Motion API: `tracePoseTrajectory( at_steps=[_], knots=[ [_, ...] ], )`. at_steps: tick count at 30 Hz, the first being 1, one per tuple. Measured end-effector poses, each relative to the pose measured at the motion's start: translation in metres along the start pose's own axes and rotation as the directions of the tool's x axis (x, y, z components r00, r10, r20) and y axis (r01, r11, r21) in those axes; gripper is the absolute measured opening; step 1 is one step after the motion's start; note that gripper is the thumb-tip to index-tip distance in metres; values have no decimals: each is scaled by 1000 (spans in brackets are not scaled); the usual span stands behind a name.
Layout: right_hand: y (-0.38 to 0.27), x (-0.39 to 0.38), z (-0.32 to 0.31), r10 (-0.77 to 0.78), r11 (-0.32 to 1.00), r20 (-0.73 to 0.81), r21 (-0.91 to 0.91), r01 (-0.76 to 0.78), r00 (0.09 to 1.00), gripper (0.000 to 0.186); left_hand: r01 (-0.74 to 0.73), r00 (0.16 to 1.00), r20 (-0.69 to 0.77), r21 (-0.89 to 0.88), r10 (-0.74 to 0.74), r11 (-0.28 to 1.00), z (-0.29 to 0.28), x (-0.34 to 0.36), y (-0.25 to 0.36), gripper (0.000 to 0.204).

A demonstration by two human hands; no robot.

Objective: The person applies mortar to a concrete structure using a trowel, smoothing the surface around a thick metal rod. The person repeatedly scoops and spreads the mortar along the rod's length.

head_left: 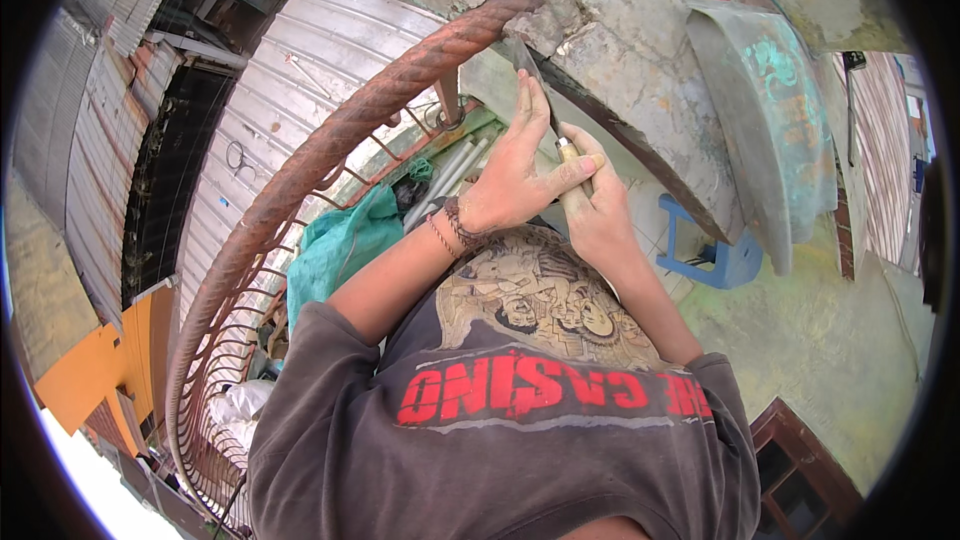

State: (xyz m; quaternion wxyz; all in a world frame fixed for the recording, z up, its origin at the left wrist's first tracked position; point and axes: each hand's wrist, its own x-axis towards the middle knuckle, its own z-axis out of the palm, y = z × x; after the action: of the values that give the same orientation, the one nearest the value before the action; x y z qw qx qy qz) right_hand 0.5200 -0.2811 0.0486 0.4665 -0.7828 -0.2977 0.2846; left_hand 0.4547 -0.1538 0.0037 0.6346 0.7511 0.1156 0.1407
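Note:
My right hand (592, 185) is closed round the pale wooden handle (566, 148) of a flat metal tool, whose dark blade (532, 65) reaches up to a cracked concrete slab (610, 20) where a rusty twisted railing (400, 75) enters it. My left hand (510, 170) lies along the tool, fingers pressed together on the blade and thumb across the handle beside my right hand's fingers. The blade's tip is near the broken underside of the slab, just below the railing's end; whether it touches is hard to tell.
A teal sack (335, 245) and grey pipes (440, 170) lie inside the railing on the left. A blue plastic stool (730, 260) stands below the slab on a greenish floor (830, 340). A weathered sheet (760, 130) hangs at right. Corrugated roofs (270, 110) spread beyond the railing.

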Motion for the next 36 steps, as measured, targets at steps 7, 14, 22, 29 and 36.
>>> tracePoseTrajectory(
  at_steps=[7, 14, 22, 29, 36],
  knots=[
    [-11, 5, 1, 30, 999, -2, 19, -30, 1000, 41, 15, 1000, -10, 61, -15, 998, -9, 2, 1, 106],
    [-3, 9, 3, 9, 1000, -8, 15, -9, 1000, 41, -8, 1000, 8, 67, 8, 998, -14, 6, -6, 110],
    [-10, 14, 1, 152, 988, 7, 5, -152, 988, 41, -5, 1000, 4, 53, 5, 999, -8, 4, -9, 105],
    [28, 0, -2, 5, 1000, -75, 30, -3, 997, 42, 26, 999, 33, 10, -27, 1000, 8, -4, -3, 100],
    [27, -3, 6, 79, 997, -40, 15, -78, 996, 42, 14, 998, 65, 33, -16, 999, 5, -3, -19, 111]
  ],
)
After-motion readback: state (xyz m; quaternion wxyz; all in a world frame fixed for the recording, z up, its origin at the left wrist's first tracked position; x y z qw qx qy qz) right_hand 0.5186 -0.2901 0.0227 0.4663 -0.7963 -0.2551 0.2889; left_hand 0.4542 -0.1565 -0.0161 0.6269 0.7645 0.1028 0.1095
